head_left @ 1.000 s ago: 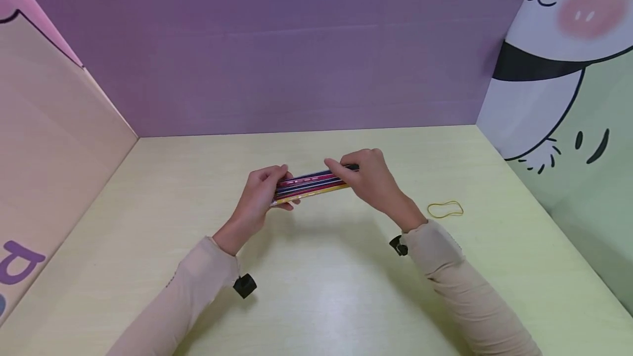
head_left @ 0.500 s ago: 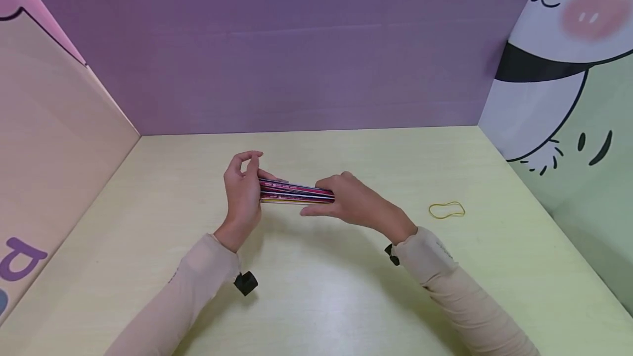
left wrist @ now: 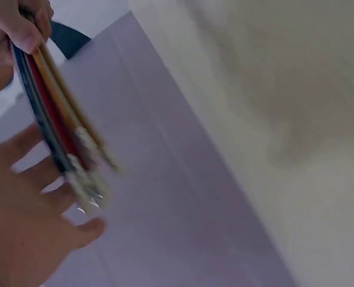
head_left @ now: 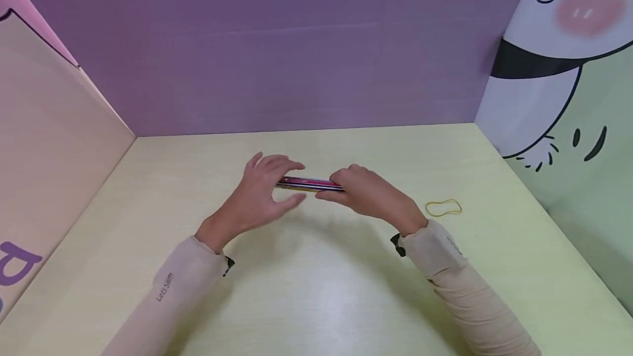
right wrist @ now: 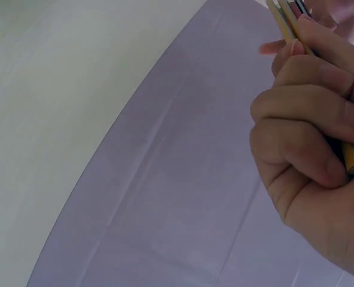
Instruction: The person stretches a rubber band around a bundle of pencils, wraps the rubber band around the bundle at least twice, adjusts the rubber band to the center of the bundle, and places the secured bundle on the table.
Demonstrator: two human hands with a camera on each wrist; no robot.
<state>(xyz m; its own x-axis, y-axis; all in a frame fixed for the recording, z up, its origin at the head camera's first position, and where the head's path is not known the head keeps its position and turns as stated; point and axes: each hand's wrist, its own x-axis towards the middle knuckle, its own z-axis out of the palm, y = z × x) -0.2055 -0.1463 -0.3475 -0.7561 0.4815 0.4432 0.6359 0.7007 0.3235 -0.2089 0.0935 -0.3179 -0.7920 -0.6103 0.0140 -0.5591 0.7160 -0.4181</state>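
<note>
My head view shows the pencils [head_left: 309,183] raised above the table [head_left: 321,295]; it alone shows the band [head_left: 443,208] to their right. The right wrist view shows me the right hand [right wrist: 311,140] curled round them. The left hand [head_left: 257,196] spreads wide around their left ends, blurred in the left wrist view; whether it touches, I can't tell.

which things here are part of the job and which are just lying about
Part of the job:
pencils, held in the right grip
left grip, spread near their pale ends, contact unclear

Just lying about:
yellow band, untouched on the table, though it may yet matter
cartoon picture, only backdrop
</note>
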